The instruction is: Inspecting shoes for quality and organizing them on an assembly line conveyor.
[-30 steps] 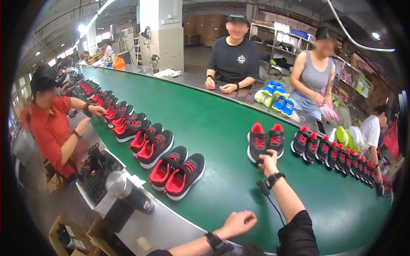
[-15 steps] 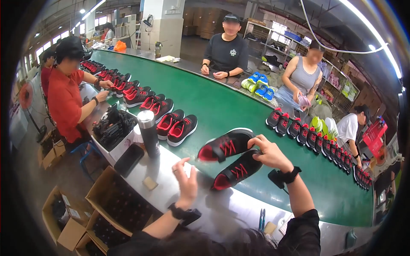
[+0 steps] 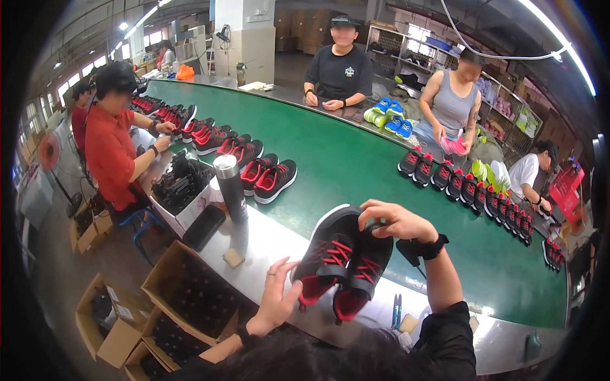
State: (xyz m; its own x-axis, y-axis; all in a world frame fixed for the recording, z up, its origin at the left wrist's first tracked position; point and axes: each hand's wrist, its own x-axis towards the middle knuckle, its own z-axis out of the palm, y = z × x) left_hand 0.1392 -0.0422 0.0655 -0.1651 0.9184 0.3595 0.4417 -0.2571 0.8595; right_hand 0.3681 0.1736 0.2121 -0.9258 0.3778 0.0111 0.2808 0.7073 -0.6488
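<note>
A pair of black sneakers with red laces and red lining hangs over the near edge of the bench, toes away from me and heels toward me. By the toe ends, my right hand (image 3: 401,223) grips both the left sneaker (image 3: 330,233) and the right sneaker (image 3: 376,254), side by side. My left hand (image 3: 277,297) is beside the left sneaker's heel, fingers apart; its fingertips reach the shoe's side, but whether they press on it I cannot tell. Straps cross both shoes near the ankle openings.
A green belt (image 3: 330,165) carries rows of similar sneakers (image 3: 276,178) on both sides. On the metal ledge stand a dark flask (image 3: 230,190), a phone (image 3: 204,227), a sponge block (image 3: 233,257) and pliers (image 3: 397,311). Open cartons (image 3: 171,267) sit lower left. Several co-workers stand around the belt.
The two sneakers have come nearer to me and turned so their heels point my way. My left hand has moved in to the left shoe; my right hand keeps its grip.
</note>
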